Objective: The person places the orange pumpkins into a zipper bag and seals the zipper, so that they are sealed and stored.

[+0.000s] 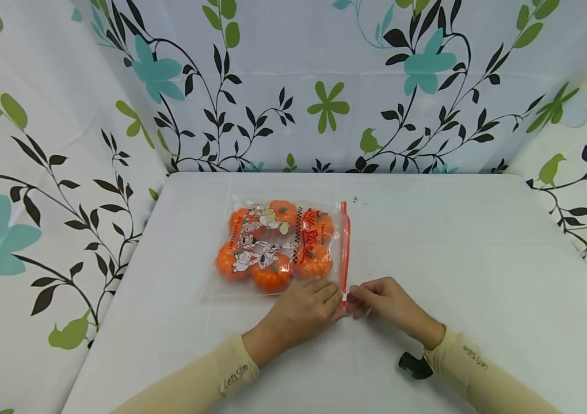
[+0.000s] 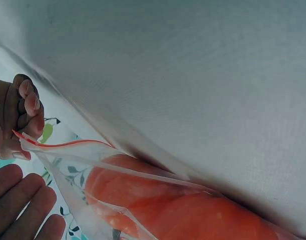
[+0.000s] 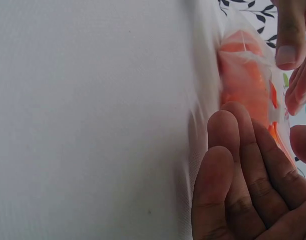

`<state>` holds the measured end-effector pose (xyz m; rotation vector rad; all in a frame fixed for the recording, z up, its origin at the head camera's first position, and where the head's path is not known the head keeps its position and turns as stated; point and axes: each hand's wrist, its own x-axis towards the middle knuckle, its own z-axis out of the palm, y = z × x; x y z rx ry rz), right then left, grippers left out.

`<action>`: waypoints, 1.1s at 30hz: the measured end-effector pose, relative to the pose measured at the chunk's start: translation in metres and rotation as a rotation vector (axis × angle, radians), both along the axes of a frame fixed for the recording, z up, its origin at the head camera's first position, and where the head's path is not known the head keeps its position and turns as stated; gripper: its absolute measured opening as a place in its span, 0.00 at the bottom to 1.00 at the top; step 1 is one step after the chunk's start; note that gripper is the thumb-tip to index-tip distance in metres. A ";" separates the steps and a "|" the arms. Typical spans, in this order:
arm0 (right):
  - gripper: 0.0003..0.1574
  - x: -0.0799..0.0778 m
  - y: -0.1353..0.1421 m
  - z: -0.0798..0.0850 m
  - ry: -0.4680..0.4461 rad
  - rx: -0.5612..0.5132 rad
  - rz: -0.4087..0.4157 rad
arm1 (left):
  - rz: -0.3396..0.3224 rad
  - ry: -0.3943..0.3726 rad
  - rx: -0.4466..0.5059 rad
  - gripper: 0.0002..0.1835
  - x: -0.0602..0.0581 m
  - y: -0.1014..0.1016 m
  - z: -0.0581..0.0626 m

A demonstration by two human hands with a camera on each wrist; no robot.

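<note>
A clear zip bag (image 1: pixel 284 248) with a red zip strip (image 1: pixel 346 247) on its right side lies on the table, holding several orange pumpkin-shaped pieces. My left hand (image 1: pixel 304 307) reaches over the bag's near right corner, its fingers fairly straight. At the near end of the strip, by a small white slider (image 1: pixel 345 297), is my right hand (image 1: pixel 384 302). Its thumb and fingers are bent around the strip's end. In the left wrist view, the bag's red-edged corner (image 2: pixel 30 139) overlaps the right hand's fingertips. The right wrist view shows the strip running between the right thumb and fingers.
A white cloth covers the table (image 1: pixel 454 241). Patterned curtains (image 1: pixel 293 86) rise along the back and both sides. A small black object (image 1: pixel 415 365) shows beside the right wrist. Both forearms wear beige sleeves (image 1: pixel 231 371).
</note>
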<state>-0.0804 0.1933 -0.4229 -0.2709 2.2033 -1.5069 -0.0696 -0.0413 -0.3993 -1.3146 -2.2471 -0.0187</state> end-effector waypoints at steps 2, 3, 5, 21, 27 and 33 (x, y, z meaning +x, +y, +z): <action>0.23 0.001 -0.002 -0.001 -0.003 -0.001 0.008 | 0.020 0.002 -0.053 0.20 0.002 0.000 -0.001; 0.23 0.002 -0.003 -0.001 -0.006 0.003 0.007 | 0.032 0.004 -0.078 0.20 0.003 -0.001 -0.001; 0.23 0.003 -0.004 -0.002 -0.004 0.006 0.008 | 0.046 0.018 -0.130 0.18 0.005 0.000 -0.001; 0.20 0.003 -0.009 0.003 0.009 0.022 0.048 | 0.036 0.136 -0.198 0.12 0.009 0.006 -0.006; 0.20 0.003 -0.010 0.004 0.004 0.024 0.046 | 0.058 0.161 -0.201 0.11 0.009 0.010 -0.003; 0.19 0.003 -0.011 0.005 -0.017 0.016 0.046 | 0.070 0.151 -0.190 0.09 0.008 0.012 -0.005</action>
